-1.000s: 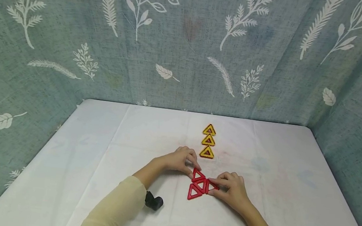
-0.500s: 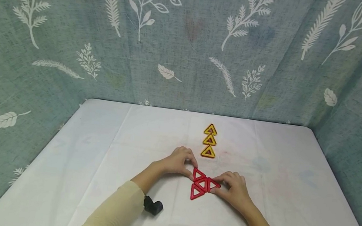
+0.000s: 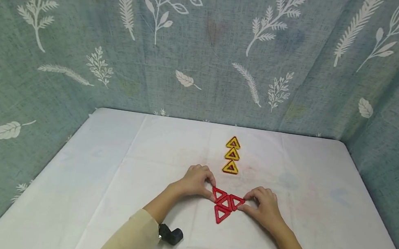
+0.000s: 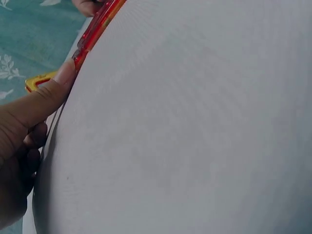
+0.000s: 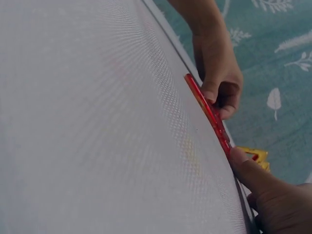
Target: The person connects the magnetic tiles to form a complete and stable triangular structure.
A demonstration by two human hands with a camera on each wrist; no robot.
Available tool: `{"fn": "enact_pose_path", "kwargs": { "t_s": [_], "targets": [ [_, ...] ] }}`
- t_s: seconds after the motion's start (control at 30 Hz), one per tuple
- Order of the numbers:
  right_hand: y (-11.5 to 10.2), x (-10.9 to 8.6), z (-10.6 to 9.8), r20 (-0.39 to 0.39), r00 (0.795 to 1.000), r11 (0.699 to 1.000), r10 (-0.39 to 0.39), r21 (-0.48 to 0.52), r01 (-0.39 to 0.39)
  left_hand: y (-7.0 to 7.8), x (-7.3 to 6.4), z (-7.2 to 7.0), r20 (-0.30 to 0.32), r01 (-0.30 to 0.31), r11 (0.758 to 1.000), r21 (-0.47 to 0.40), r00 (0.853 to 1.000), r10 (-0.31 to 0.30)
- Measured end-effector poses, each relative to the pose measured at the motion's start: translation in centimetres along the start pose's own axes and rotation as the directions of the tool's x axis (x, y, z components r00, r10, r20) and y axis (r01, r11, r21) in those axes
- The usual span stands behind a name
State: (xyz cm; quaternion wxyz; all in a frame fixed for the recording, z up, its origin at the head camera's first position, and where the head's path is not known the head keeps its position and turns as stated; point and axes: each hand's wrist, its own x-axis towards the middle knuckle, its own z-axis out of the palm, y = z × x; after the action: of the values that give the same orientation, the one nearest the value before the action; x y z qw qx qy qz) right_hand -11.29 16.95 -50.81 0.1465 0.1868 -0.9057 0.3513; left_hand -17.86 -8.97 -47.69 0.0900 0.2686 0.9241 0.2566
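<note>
Several red triangular magnetic tiles lie flat, joined edge to edge as one bigger triangle. A middle tile (image 3: 223,207) has others against its sides, one of them the lower tile (image 3: 216,214). My left hand (image 3: 194,181) pinches the upper-left tile (image 3: 220,190) between thumb and fingers. On the opposite side, my right hand (image 3: 264,206) pinches the right-hand tile (image 3: 237,197) near its outer corner. Both wrist views show the red tiles (image 5: 210,114) edge-on, low against the white cloth, with a thumb at each end.
Beyond the hands, three yellow triangular tiles (image 3: 230,170) stand in a column, tips pointing away. White cloth (image 3: 131,207) covers the table. Green leaf-print curtain (image 3: 207,59) rises at the back and sides. A black camera (image 3: 171,235) sits at the left wrist.
The joined red tiles have turned counterclockwise between both hands: the right-hand tile went up slightly, the lower tile swung right. Both hands kept their pinch. The head view shifted a little.
</note>
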Motion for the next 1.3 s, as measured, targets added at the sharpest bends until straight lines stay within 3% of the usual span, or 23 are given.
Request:
{"fn": "enact_pose_path", "kwargs": {
  "t_s": [0.2,0.43,0.63,0.83,1.1,1.3],
  "targets": [
    [0.0,-0.1,0.1,-0.003,1.000,0.999,-0.010,-0.047,0.010,0.2,-0.4,0.4,-0.025,0.002,1.000,-0.023,1.000,-0.002],
    [0.1,0.0,0.2,-0.035,0.999,0.997,-0.023,-0.071,0.020,-0.1,-1.0,1.0,-0.081,0.001,0.991,-0.131,0.997,-0.012],
    [-0.1,-0.2,0.2,-0.051,0.998,1.000,-0.030,0.001,0.030,-0.4,-1.4,1.6,-0.137,-0.076,0.976,-0.205,0.989,0.048],
    [-0.3,-0.2,0.2,-0.040,0.995,0.992,-0.089,0.091,0.092,-0.6,-1.6,2.0,-0.151,-0.190,0.966,-0.177,0.975,0.164],
    [-0.4,-0.2,0.3,-0.019,0.990,0.980,-0.136,0.146,0.138,-0.2,-2.0,2.3,-0.153,-0.223,0.961,-0.165,0.968,0.198],
    [-0.4,-0.2,0.6,-0.043,0.985,0.977,-0.165,0.126,0.170,0.1,-2.0,2.4,-0.146,-0.277,0.957,-0.089,0.954,0.263]
  ]
}}
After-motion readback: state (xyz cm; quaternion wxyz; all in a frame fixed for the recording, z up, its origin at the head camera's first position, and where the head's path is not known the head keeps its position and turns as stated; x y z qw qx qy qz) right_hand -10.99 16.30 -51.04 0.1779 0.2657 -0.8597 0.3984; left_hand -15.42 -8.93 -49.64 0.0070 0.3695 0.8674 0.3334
